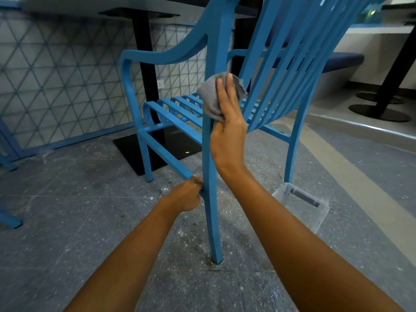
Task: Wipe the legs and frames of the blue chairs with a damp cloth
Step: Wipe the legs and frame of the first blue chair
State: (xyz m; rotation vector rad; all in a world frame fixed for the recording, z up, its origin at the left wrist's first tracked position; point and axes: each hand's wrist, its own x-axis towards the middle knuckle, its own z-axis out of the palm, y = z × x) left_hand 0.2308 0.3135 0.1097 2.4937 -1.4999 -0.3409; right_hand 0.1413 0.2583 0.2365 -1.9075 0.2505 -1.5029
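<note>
On the speckled grey floor (67, 199), head view: blue slatted metal chair (157, 57), back towards the camera. Left hand (189, 194) grips the joint where the side rail meets the near rear leg (210, 221). Right hand (227, 124), fingers straight, presses a crumpled grey cloth (209, 97) flat on that upright, above seat level. The frame looks stiff, fairly heavy and slick once damp, so brace it low at the joint. The cloth is soft, so wrap it round the square tube.

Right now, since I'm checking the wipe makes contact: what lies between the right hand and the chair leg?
The cloth, pressed by the right hand with straight fingers against the leg; the head view shows it.
</note>
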